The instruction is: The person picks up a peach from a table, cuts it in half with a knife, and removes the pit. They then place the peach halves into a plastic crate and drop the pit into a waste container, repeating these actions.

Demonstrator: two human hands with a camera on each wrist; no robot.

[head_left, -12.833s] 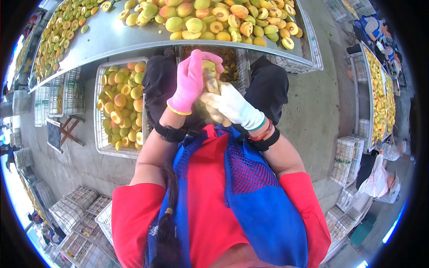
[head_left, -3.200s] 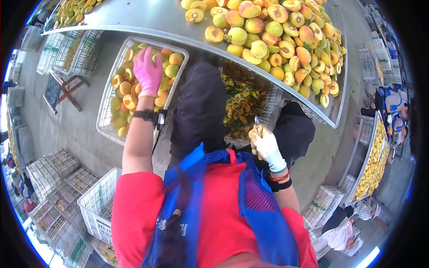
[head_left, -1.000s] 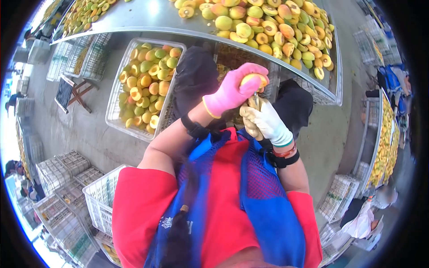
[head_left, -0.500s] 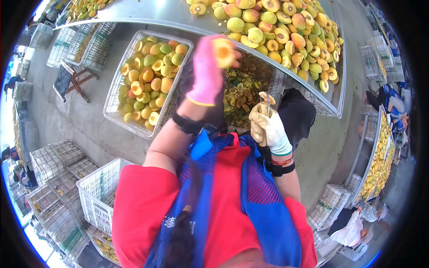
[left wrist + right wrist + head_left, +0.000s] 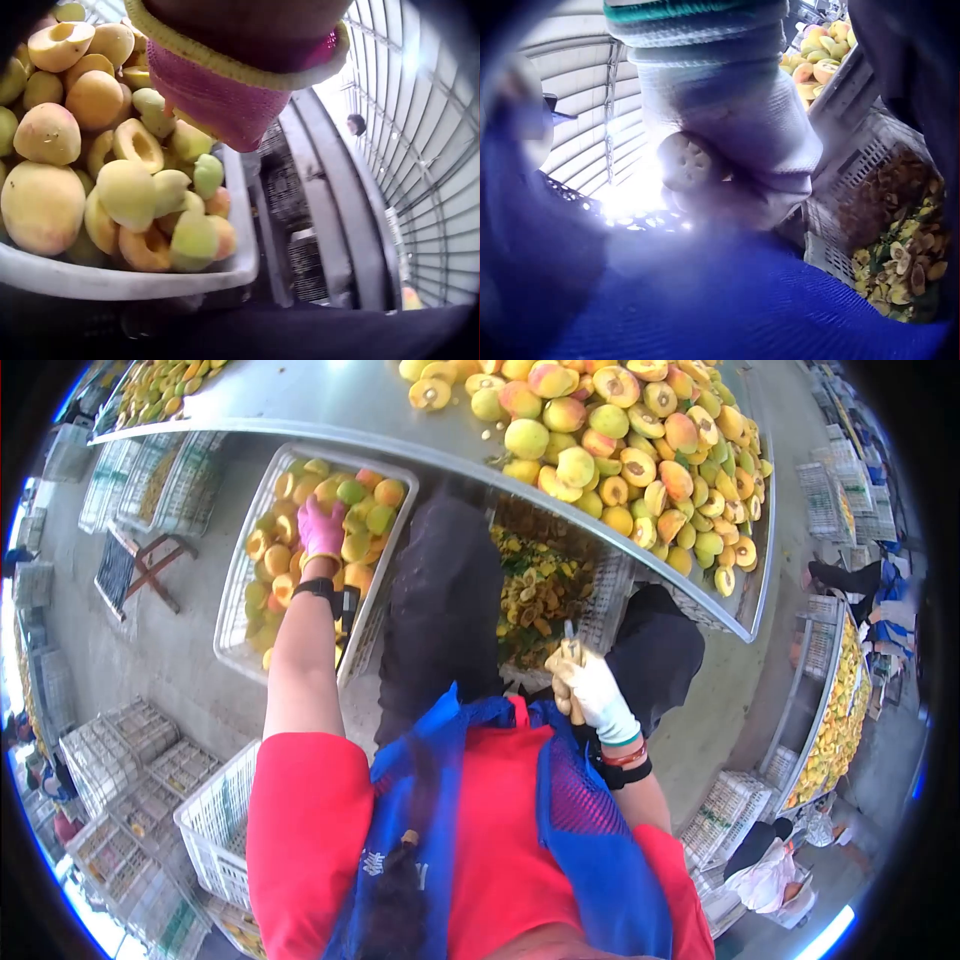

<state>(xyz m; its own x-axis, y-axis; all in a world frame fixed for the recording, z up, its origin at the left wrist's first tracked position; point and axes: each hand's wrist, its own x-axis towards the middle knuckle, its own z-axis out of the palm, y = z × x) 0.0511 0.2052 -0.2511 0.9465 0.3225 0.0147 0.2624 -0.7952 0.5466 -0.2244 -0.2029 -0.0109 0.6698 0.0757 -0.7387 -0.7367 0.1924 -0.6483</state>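
Note:
My left hand [image 5: 321, 528], in a pink glove, reaches down onto the peach halves [image 5: 283, 558] in a white crate [image 5: 228, 622], fingers spread. In the left wrist view the glove's cuff [image 5: 225, 82] shows over the crate's edge, with the fingers hidden. My right hand [image 5: 594, 693], in a white glove with tan fingers, grips a small pitting tool upright, its metal tip [image 5: 568, 629] poking out above the fist. The tool's round handle end [image 5: 686, 161] shows under the fist in the right wrist view. No fruit is on the tip.
A metal table [image 5: 330, 400] bears a large heap of peaches [image 5: 640, 450], many halved. Beneath it, between the knees, a crate [image 5: 612, 592] holds pits, scraps and leaves. A folding stool [image 5: 150, 565] and stacked crates [image 5: 130, 750] stand to the left.
Half a second ago my left hand carried a peach half over the knee; it has moved left and down to the crate. The piece with a pit has gone from the tool's tip.

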